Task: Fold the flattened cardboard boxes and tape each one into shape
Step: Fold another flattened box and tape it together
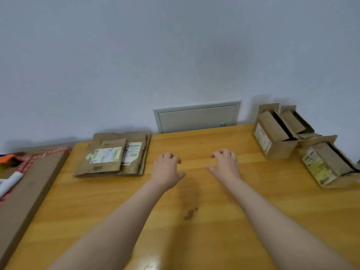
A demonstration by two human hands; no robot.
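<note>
Cardboard sits at both far corners of the yellow wooden tabletop (194,240). At the far left lies the stack of flattened boxes (109,162), brown and creased, with pale shipping labels on top; its back edge is close to the wall (175,55). At the far right stand the folded boxes (276,139), upright with their top flaps loose and half open, labels on their sides. One of them, the nearer box (327,166), sits close to the right edge of the tabletop.

Between the two groups, well apart from both, the person's bare forearms reach forward. The left hand (167,168) and the right hand (226,164) are side by side, palms down over the bare wood, fingers loosely curled and thumbs out, holding nothing. Whether the fingertips touch the wood cannot be told.

A dark stain (190,213) marks the tabletop nearer the person. Off the left edge lies a long cardboard sheet (29,191) with red-and-white tape along its border, and a white roll (10,182) on it. A grey hatch (196,118) is set in the wall behind the tabletop.
</note>
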